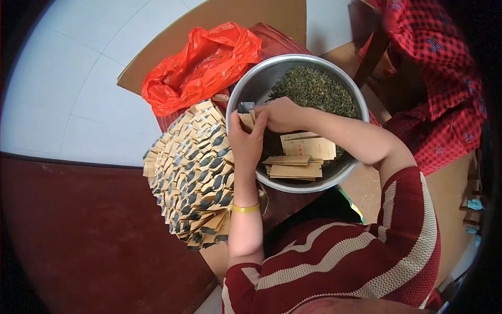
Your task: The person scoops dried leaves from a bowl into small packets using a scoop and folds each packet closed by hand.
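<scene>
Paper packet (245, 122): one, tan outside, dark and silvery at the mouth, located over the left part of the metal basin (300, 188)
Left hand (247, 144): clamped on the paper packet, thumb to one side and fingers to the other, yellow bracelet (246, 208) at the wrist
Right hand (282, 115): bent in at the packet's upper edge, above the leaves; fingertips largely hidden, so whether they are together or apart cannot be told
Grouped packets (183, 170): a great many, tan with dark patches, packed close in a broad mass just outside the basin on the left; by their number, much of the lot appears dealt with, though from this angle it is hard to say whether they hold anything
Flat packets (296, 170): a small pile within the basin on the near side, red print on an upper one, none of these in hand; judged as remaining
Dried leaves (314, 89): green, loose, heaped toward the far side of the basin, a good quantity remaining
Red plastic bag (201, 73): crumpled, beyond the grouped packets and beside the basin
Brown board (280, 23): behind the bag
Checked cloth (431, 42): red and black, at the right, apart from the basin
Obstructions: right forearm crosses above the basin and covers part of the leaves; flat packets cover others
</scene>
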Motion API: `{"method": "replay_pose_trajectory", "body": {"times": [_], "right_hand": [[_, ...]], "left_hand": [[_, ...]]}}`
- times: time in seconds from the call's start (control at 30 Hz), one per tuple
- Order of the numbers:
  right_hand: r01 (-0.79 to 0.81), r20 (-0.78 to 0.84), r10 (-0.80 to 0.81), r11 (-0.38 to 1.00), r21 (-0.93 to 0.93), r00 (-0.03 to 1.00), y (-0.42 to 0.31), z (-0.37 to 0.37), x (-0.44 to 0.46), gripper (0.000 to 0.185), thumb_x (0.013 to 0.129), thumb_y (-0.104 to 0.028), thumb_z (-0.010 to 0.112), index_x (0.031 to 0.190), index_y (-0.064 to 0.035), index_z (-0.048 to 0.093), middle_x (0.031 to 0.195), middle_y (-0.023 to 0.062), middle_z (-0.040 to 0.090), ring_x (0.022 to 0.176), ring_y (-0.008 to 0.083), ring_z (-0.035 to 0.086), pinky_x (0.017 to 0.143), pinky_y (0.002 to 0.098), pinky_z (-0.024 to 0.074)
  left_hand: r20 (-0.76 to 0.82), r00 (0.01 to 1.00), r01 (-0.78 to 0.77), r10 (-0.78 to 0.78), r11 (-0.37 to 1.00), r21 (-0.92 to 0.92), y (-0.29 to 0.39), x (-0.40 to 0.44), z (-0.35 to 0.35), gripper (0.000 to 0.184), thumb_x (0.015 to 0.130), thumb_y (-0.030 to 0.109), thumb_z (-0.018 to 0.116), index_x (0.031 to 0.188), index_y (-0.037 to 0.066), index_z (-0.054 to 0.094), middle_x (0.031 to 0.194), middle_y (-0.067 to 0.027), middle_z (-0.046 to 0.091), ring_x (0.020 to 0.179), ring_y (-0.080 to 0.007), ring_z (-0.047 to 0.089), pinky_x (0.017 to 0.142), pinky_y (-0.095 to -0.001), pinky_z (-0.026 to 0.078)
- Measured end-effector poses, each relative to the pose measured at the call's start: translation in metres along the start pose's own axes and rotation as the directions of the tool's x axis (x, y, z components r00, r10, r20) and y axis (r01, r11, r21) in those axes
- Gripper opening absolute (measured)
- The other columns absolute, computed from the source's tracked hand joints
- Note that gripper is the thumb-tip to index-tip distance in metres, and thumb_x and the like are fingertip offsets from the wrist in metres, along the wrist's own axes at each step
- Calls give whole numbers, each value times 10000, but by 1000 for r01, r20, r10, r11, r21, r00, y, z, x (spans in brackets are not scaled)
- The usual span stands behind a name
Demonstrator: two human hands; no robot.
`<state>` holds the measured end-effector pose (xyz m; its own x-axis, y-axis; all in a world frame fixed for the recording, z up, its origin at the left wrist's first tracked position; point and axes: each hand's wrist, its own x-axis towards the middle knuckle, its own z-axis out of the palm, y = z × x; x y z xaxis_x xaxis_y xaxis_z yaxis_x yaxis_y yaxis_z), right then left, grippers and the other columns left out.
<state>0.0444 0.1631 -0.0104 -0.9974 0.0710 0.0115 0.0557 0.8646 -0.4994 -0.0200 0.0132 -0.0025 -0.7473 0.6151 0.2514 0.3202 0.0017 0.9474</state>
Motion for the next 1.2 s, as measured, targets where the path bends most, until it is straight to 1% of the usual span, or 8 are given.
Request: {"method": "replay_pose_trajectory", "body": {"times": [0.27,0.5,0.67,0.87,0.97,1.03,1.1,1.2], "right_hand": [[-190,-97,184,980,-53,978,33,-9,12,400,988,-425,417,1020,-96,643,991,193,687,943,388,657,827,511,511],[-43,145,15,981,190,989,14,13,8,411,986,-417,451,982,-55,646,945,188,690,889,364,673,802,476,519],[-127,-181,247,857,499,952,39,-27,18,414,969,-392,516,839,-27,662,720,94,673,646,216,651,622,370,509],[116,-474,239,788,605,848,25,-55,5,332,1001,-293,533,812,-38,630,680,-5,578,604,72,543,561,247,453],[249,-644,57,893,374,763,7,-51,-1,237,967,-214,575,820,-38,635,683,24,598,612,126,581,576,278,468],[382,-722,-335,918,-105,606,-5,-54,-6,102,900,-139,633,845,-55,647,703,53,616,633,216,609,590,318,481],[382,-681,-368,914,-139,633,-9,-57,-10,40,849,-120,676,858,-84,659,727,51,628,644,264,605,592,341,481],[422,-674,-509,852,-309,535,-12,-60,-12,43,845,-134,685,847,-102,657,721,23,626,636,235,604,582,343,469]], "left_hand": [[-17,998,55,-57,993,-103,5,-1,-3,287,856,187,769,974,28,563,829,-25,613,725,-95,541,680,-255,462],[2,997,72,-72,995,-76,0,-2,-4,317,846,202,776,1009,23,573,853,-34,617,752,-112,554,704,-266,472],[23,995,92,-92,996,-11,9,-2,-4,360,834,218,784,1045,11,578,870,-47,638,771,-126,575,729,-281,483],[93,990,95,-109,984,149,12,-4,-2,424,815,231,792,1099,-2,581,904,-113,682,790,-176,635,742,-315,502],[130,986,66,-102,964,258,15,-3,-3,447,806,244,794,1106,-4,573,887,-134,678,774,-214,644,736,-325,504],[134,986,62,-94,972,227,11,-3,-2,459,808,256,791,1110,-6,565,888,-140,678,776,-231,648,737,-330,504],[147,982,82,-114,975,209,13,-3,-2,464,810,263,789,1112,-6,563,893,-144,680,784,-239,653,740,-336,504],[159,979,97,-126,979,181,11,-3,-2,471,810,273,789,1114,-5,559,900,-149,682,796,-248,659,744,-344,504]]}}
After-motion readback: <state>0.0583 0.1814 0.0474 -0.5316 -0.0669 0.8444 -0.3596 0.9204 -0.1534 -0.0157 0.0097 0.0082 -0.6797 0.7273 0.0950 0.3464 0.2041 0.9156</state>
